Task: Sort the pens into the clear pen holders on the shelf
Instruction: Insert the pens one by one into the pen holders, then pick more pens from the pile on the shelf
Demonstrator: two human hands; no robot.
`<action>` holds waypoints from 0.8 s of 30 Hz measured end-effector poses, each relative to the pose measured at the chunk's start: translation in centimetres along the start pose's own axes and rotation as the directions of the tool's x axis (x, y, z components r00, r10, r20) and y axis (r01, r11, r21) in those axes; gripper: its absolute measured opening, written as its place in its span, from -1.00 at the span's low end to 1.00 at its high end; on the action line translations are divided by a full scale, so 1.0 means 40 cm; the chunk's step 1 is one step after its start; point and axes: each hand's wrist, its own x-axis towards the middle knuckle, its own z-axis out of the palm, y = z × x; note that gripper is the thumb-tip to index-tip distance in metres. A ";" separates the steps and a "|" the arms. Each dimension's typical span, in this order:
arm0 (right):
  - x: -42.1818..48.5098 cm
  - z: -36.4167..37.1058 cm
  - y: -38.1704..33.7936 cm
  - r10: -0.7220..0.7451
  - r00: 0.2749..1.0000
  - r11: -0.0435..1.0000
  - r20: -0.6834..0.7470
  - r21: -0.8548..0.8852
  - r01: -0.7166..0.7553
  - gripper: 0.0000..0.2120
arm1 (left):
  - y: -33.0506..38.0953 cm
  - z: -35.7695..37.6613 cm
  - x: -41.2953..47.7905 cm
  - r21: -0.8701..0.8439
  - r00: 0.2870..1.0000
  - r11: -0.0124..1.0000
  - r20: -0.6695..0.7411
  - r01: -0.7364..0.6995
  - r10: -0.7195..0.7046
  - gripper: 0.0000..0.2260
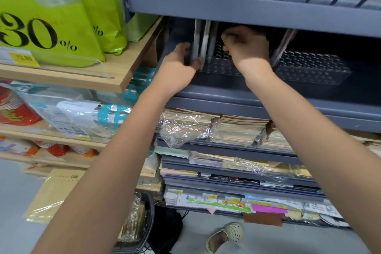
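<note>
Pen holders [311, 68]: clear rectangular blocks, tops gridded with round holes.

Ahead of me: grey metal shelving [257, 10], tiers stacked with wrapped notebooks [237, 130].
To my left: wooden shelves [132, 64] bearing green bags [61, 27].
Floor [12, 212]: pale grey, smooth.

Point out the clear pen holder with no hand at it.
The right pen holder, standing alone on the grey shelf. The left pen holder sits partly hidden behind the left hand and right hand.
</note>
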 end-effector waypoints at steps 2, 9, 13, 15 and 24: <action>-0.039 -0.041 -0.009 -0.014 1.000 1.000 0.015 0.024 0.014 -0.81 | 0.023 -0.009 -0.031 -0.111 0.998 0.994 -0.068 -0.019 0.012 -0.57; -0.278 -0.246 0.015 -0.020 0.993 0.986 0.115 0.167 0.001 -0.88 | 0.050 -0.049 -0.316 -0.499 0.980 0.846 -0.156 -0.187 0.124 -0.85; -0.462 -0.322 0.213 0.296 0.914 0.942 0.276 0.076 -0.328 -0.88 | -0.075 0.040 -0.493 -0.480 0.994 0.870 0.055 0.112 -0.098 -0.86; -0.581 -0.350 0.378 0.540 0.795 0.830 0.276 -0.020 -0.557 -0.85 | -0.173 0.125 -0.584 -0.396 0.938 0.852 0.190 0.344 -0.291 -0.87; -1.067 -0.618 0.864 0.915 0.364 0.399 0.174 -0.269 -0.877 -0.89 | -0.362 0.475 -0.963 0.044 0.435 0.509 0.460 0.860 -0.774 -0.88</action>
